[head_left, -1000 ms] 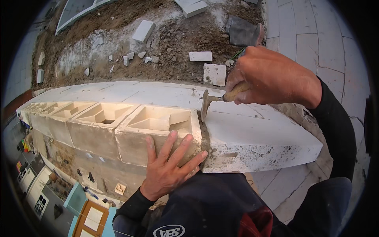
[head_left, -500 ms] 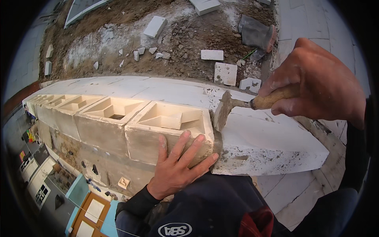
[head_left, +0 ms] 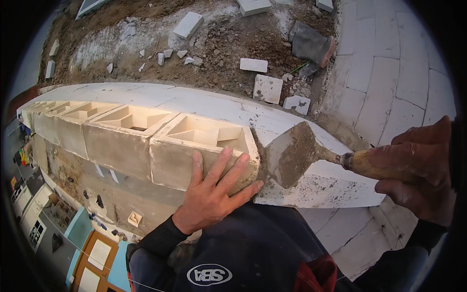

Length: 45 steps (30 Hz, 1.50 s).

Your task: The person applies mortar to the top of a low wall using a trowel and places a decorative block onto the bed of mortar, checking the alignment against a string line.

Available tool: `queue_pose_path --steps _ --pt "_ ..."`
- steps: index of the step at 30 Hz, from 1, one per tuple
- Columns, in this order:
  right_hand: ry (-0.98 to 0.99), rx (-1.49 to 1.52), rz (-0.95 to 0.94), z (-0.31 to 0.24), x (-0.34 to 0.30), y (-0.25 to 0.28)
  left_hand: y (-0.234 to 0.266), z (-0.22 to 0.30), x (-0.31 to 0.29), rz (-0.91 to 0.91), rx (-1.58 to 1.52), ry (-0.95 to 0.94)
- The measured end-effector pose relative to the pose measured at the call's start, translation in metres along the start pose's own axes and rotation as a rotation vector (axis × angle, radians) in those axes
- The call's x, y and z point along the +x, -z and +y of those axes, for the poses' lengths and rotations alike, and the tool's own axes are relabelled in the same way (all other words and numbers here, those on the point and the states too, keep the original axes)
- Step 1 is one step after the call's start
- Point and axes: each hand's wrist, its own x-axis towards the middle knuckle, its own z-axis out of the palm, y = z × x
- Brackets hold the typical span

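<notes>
My left hand (head_left: 212, 189) lies with spread fingers against the grey outer side of the nearest hollow ventilation block (head_left: 171, 163). This block has a cream, recessed top and ends a row of similar blocks along the white wall top. In my right hand (head_left: 421, 170) is the wooden handle of a trowel (head_left: 293, 155), fingers wrapped round it. The trowel's blade, smeared with grey mortar, is tilted beside the block's right end. Mortar (head_left: 266, 171) lines that end, next to the bare white wall top (head_left: 335, 190).
Beyond the wall lies brown soil (head_left: 219, 53) with white block pieces (head_left: 188, 25) and a dark rubber boot (head_left: 311, 44). Pale blockwork (head_left: 379, 63) rises at the right. Far below on the left are a lower wall and an orange-brown door (head_left: 99, 258).
The trowel has swung from edge-on to showing its flat, mortar-smeared face. My right hand has moved right and nearer to me. My left hand stays on the block.
</notes>
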Motion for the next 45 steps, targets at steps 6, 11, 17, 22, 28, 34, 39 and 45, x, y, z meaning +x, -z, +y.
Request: queue_pose_path --steps 6,11,17,22,28,34,39,45 --pt "-0.172 -0.144 -0.084 -0.017 0.027 -0.023 0.002 0.005 -0.008 0.019 -0.048 0.052" --pt "-0.245 -0.042 -0.007 -0.022 -0.016 -0.017 0.005 0.001 0.001 0.026 -0.066 -0.027" --pt "-0.211 -0.021 -0.049 -0.017 -0.007 -0.022 0.005 0.0 -0.004 0.04 -0.114 0.006" --pt "-0.229 -0.019 -0.085 -0.035 -0.018 -0.007 0.008 0.003 -0.005 0.039 -0.134 0.019" --pt "-0.244 -0.075 -0.102 -0.059 -0.022 0.016 0.002 0.002 -0.004 0.029 -0.049 -0.005" --pt "-0.104 -0.235 -0.019 -0.032 -0.009 -0.001 -0.001 -0.001 -0.004 0.056 -0.074 -0.005" --pt "0.086 0.234 0.168 -0.008 -0.021 0.001 0.001 0.0 -0.004 0.04 -0.105 0.009" --pt "-0.187 -0.194 -0.092 -0.019 -0.014 0.003 -0.001 -0.001 -0.005 0.065 -0.099 0.014"
